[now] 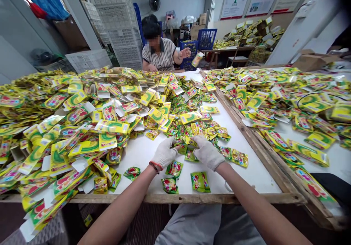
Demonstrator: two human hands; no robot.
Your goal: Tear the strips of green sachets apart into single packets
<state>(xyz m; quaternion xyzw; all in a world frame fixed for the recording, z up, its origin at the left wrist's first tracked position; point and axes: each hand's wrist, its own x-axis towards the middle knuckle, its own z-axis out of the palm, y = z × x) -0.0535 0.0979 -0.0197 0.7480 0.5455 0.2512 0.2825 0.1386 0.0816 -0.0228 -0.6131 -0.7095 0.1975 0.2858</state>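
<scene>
Both my hands wear white knit gloves and meet over a scatter of small green sachets (175, 168) on the white table (246, 172). My left hand (164, 153) is closed, pinching sachets at its fingertips. My right hand (207, 152) is curled, fingers gripping a small bunch of sachets right beside the left. A red bracelet sits on my left wrist. A big heap of flat yellow cartons (71, 128) rises to my left.
A wooden rail (246, 135) divides this table from another carton-covered table (301, 102) on the right. A seated person in a striped shirt (160, 53) works at the far end. White crates (117, 22) and blue baskets (205, 38) stand behind.
</scene>
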